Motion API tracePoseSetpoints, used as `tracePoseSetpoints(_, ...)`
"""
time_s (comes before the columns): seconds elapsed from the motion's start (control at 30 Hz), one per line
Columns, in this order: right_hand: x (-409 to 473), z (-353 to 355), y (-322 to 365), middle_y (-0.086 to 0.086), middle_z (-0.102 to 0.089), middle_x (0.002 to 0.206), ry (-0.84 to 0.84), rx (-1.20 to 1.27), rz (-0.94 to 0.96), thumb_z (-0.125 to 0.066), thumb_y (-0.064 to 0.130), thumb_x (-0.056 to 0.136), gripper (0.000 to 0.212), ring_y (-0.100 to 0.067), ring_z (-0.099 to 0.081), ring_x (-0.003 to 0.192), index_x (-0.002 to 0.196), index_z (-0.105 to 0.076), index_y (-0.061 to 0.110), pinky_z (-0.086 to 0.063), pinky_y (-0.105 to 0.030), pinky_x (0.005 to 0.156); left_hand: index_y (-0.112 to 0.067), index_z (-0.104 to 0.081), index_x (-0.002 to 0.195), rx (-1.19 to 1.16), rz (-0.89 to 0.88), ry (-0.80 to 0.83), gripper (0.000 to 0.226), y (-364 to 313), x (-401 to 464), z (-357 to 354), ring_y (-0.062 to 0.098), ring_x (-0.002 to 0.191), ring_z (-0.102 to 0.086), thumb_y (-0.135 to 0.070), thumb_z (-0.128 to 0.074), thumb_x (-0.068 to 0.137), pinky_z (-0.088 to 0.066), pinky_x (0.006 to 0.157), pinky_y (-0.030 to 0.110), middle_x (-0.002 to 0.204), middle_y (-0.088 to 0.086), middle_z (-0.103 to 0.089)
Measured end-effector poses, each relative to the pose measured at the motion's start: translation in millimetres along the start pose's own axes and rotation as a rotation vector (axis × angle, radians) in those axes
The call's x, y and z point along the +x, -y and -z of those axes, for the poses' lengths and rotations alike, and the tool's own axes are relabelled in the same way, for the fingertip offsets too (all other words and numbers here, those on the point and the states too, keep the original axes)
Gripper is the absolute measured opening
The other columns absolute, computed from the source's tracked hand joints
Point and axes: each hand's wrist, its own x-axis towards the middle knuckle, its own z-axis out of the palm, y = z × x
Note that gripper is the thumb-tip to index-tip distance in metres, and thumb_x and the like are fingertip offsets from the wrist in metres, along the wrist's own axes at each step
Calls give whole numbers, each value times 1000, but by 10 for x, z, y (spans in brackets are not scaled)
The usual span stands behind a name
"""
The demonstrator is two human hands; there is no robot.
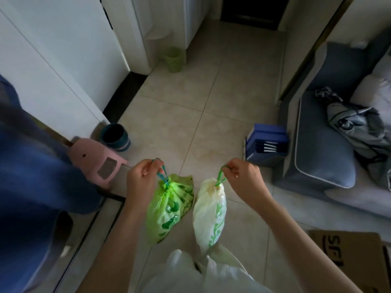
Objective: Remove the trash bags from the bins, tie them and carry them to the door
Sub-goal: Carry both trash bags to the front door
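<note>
My left hand (141, 178) pinches the blue drawstring of a tied green trash bag (169, 208), which hangs just right of it. My right hand (245, 176) grips the green drawstring of a tied white trash bag (209, 214) with green print. Both bags dangle side by side above the tiled floor, close together. A dark teal bin (116, 136) stands on the floor at the left, its inside dark. A green bin (173, 59) stands farther off beside the white cabinet. The dark door (251, 11) lies at the far end of the hallway.
A pink stool (96, 160) sits left of my left hand. A blue file holder (267, 144) stands on the floor at right, next to a grey sofa (325, 144) with clothes. A cardboard box (351, 256) is at the lower right. White cabinets (53, 60) line the left.
</note>
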Motion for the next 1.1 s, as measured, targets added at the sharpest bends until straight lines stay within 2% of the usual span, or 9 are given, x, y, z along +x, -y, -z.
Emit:
tracePoseSetpoints(0.17, 960, 190, -30, -6, -66, 68, 9, 50, -79, -59, 20, 87, 15, -21, -57, 66, 81, -67, 8, -36, -19, 55, -25, -70, 68, -80, 21, 23, 26, -268, 879, -415, 13, 69, -65, -22, -58, 91, -53, 80, 37, 65, -2, -70)
tracePoseSetpoints(0.27, 1540, 271, -62, -6, -66, 68, -2, 136, -145, -60, 20, 86, 15, -19, -57, 63, 80, -67, 9, -42, -24, 59, -29, -73, 65, -159, 53, 46, 23, -407, 1427, -698, 13, 63, -63, -34, -61, 83, -53, 79, 36, 58, -3, -66)
tracePoseSetpoints(0.33, 1938, 314, -77, -6, -64, 67, -16, 214, -188, -61, 20, 85, 14, -15, -53, 59, 78, -66, 9, -42, -27, 59, -28, -74, 65, -232, 89, 55, 24, -500, 1803, -895, 15, 58, -58, -32, -61, 85, -51, 78, 40, 53, -4, -62)
tracePoseSetpoints(0.43, 2566, 386, -64, -5, -56, 57, -75, 287, -241, -62, 18, 84, 18, -11, -45, 52, 70, -62, 6, -37, -25, 51, -23, -73, 65, -289, 122, 65, 32, -644, 2384, -1204, 11, 49, -48, -20, -58, 93, -47, 62, 30, 48, -6, -52)
tracePoseSetpoints(0.53, 3232, 530, -32, 5, -45, 50, -121, 302, -282, -61, 17, 84, 20, -4, -40, 44, 66, -58, 8, -32, -17, 46, -20, -71, 69, -250, 108, 128, 31, -795, 2962, -1504, 6, 45, -39, -19, -55, 95, -38, 52, 19, 47, -10, -44)
tracePoseSetpoints(0.67, 4018, 779, -21, 4, -50, 52, -185, 286, -296, -60, 18, 83, 17, -9, -43, 51, 70, -62, 8, -36, -24, 51, -8, -71, 82, -200, 102, 188, 26, -1011, 3682, -1847, 1, 42, -41, -21, -53, 96, -36, 53, 22, 43, -14, -47)
tracePoseSetpoints(0.73, 4384, 898, -28, 5, -50, 52, -210, 282, -291, -59, 17, 84, 17, -9, -43, 52, 70, -62, 8, -36, -24, 51, -12, -72, 81, -188, 103, 199, 25, -1135, 4054, -2026, 1, 44, -39, -23, -55, 95, -34, 54, 25, 42, -14, -46)
tracePoseSetpoints(0.9, 5236, 1129, -161, 6, -47, 50, -252, 259, -296, -59, 17, 84, 17, -4, -40, 48, 70, -63, 7, -31, -12, 45, -22, -73, 77, -175, 76, 244, 23, -1421, 4888, -2501, 7, 45, -36, -21, -57, 94, -32, 55, 27, 42, -12, -42)
tracePoseSetpoints(1.1, 6375, 1436, -471, 6, -46, 50, -259, 251, -281, -59, 17, 84, 18, -1, -44, 46, 69, -61, 7, -34, -10, 45, -22, -74, 73, -199, 71, 228, 21, -1693, 5864, -3184, 7, 46, -37, -27, -59, 86, -34, 57, 28, 43, -11, -40)
